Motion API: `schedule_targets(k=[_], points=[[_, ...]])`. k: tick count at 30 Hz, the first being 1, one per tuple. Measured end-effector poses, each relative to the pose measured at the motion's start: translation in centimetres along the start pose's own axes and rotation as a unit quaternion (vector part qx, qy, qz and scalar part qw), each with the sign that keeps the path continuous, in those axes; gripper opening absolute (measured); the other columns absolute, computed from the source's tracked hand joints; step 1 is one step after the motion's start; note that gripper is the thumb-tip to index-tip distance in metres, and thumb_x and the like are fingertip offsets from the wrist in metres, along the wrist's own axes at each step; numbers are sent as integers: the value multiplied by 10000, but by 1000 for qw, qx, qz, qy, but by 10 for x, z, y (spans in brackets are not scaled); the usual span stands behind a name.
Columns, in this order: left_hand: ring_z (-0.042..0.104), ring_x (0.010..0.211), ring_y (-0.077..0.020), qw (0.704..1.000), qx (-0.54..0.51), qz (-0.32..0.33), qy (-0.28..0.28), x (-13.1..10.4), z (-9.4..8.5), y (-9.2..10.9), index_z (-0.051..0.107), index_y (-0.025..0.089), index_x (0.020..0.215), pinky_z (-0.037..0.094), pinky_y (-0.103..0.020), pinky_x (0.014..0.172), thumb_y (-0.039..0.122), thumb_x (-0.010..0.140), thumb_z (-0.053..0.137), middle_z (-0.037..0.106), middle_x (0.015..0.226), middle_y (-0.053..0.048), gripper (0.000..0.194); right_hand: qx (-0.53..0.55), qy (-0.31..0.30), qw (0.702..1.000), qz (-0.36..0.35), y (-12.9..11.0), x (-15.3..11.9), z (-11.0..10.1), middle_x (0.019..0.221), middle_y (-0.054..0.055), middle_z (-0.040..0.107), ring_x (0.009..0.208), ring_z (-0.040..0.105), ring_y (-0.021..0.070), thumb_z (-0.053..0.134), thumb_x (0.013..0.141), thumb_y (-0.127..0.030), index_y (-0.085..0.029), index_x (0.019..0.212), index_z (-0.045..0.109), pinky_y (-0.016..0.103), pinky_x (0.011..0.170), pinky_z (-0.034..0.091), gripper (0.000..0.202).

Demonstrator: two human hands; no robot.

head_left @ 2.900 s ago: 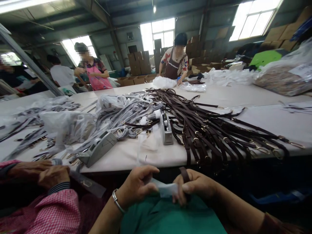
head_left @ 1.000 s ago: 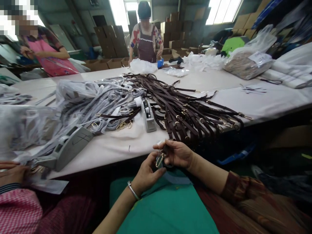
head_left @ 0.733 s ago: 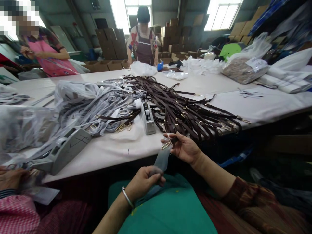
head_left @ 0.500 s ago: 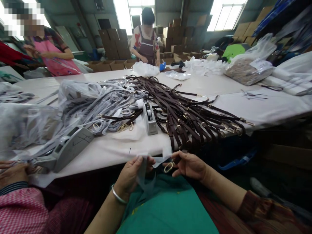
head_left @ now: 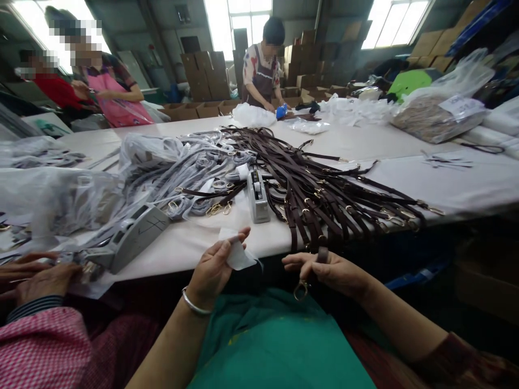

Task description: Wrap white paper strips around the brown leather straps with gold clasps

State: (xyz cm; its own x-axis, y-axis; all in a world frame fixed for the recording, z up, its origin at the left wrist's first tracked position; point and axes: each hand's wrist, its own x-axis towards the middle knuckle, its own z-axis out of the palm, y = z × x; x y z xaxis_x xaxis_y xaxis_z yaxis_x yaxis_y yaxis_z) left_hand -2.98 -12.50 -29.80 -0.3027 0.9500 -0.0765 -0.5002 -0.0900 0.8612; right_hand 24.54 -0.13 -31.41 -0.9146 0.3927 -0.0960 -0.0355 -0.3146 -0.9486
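Between the thumb and fingers of my left hand [head_left: 214, 270] is a thin white sheet [head_left: 240, 255], held at the table's front edge. My right hand [head_left: 332, 273] is closed on a brown strap end [head_left: 322, 255], from which a gold clasp [head_left: 300, 290] hangs below the fingers. The two hands are apart. Beyond them, a grey tape dispenser [head_left: 258, 199] stands between a pile of brown straps [head_left: 308, 189] and a heap of grey wrapped straps [head_left: 190, 162].
A co-worker's hands [head_left: 48, 278] are at the left beside a second tape dispenser [head_left: 130, 237]. Clear plastic bags [head_left: 73, 200] lie at the left. A full bag [head_left: 438, 116] rests at the back right. People stand across the white table [head_left: 438, 178].
My hands have moved apart. The white sheet is now only in my left hand, while the strap end and clasp stay in my right. The camera view has shifted slightly left.
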Motion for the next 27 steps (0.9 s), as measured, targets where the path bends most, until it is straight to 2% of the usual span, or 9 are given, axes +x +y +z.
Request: schedule_targets(k=[4, 7, 9, 11, 14, 19, 21, 25, 27], points=[[510, 1310, -333, 977, 156, -40, -139, 1, 20, 12, 769, 187, 1051, 500, -369, 966, 358, 914, 610, 531, 1454, -119, 270, -69, -54, 994, -62, -22, 28, 25, 1400, 109, 553, 1217, 556, 278, 633, 888, -451, -167, 941, 774, 404, 1063, 396, 321], [502, 1316, -340, 953, 246, -21, -177, 3, 33, 23, 772, 188, 1054, 466, -385, 1022, 361, 900, 631, 546, 1440, -120, 271, -166, -128, 973, -97, -33, 48, 42, 1256, 101, 627, 1074, 606, 227, 625, 896, -435, -158, 964, 766, 353, 972, 464, 319], [501, 1318, -336, 964, 230, 14, -135, 6, 35, 29, 770, 180, 1049, 465, -381, 1023, 365, 899, 631, 564, 1420, -130, 276, -253, -168, 943, -139, -33, 52, 48, 1075, 84, 683, 1070, 595, 219, 601, 914, -409, -167, 944, 764, 362, 1004, 448, 293], [502, 1318, -325, 984, 153, 76, -49, 10, 31, 32, 761, 174, 1050, 466, -383, 1021, 376, 906, 622, 583, 1399, -136, 285, -319, -175, 916, -170, -25, 49, 49, 974, 70, 701, 1078, 597, 216, 585, 928, -370, -177, 930, 756, 392, 1063, 413, 257], [525, 1296, -295, 986, -9, 146, 85, 18, 18, 33, 724, 217, 1092, 493, -405, 989, 408, 922, 591, 608, 1372, -104, 288, -384, -120, 897, -185, -4, 33, 42, 981, 70, 715, 1054, 623, 213, 564, 938, -303, -183, 966, 732, 425, 1079, 412, 208], [613, 1171, -221, 961, -200, 91, 168, 30, 5, 21, 692, 281, 1058, 558, -374, 881, 385, 978, 492, 657, 1279, -33, 239, -499, 12, 836, -227, 26, 6, 29, 1052, 88, 716, 1153, 590, 263, 601, 902, -245, -200, 1037, 707, 463, 1049, 431, 177], [638, 1123, -214, 956, -227, 62, 175, 31, 6, 16, 691, 255, 1037, 572, -367, 859, 361, 989, 470, 676, 1231, -40, 249, -472, 38, 849, -235, 24, 0, 27, 1071, 92, 711, 1172, 583, 263, 609, 899, -241, -197, 1039, 711, 463, 1065, 421, 179], [666, 1072, -227, 966, -214, 15, 143, 28, 19, 17, 683, 224, 1050, 604, -370, 786, 335, 1002, 436, 684, 1204, -63, 275, -286, 82, 944, -142, -4, -2, 22, 1275, 123, 624, 1119, 612, 247, 563, 940, -331, -179, 980, 743, 397, 969, 495, 240], [670, 1072, -236, 973, -200, 2, 115, 25, 30, 21, 679, 217, 1065, 613, -365, 755, 332, 1004, 427, 685, 1203, -73, 284, -213, 62, 970, -100, -17, 5, 20, 1414, 120, 530, 1173, 582, 257, 575, 934, -384, -180, 974, 759, 392, 994, 471, 278]])
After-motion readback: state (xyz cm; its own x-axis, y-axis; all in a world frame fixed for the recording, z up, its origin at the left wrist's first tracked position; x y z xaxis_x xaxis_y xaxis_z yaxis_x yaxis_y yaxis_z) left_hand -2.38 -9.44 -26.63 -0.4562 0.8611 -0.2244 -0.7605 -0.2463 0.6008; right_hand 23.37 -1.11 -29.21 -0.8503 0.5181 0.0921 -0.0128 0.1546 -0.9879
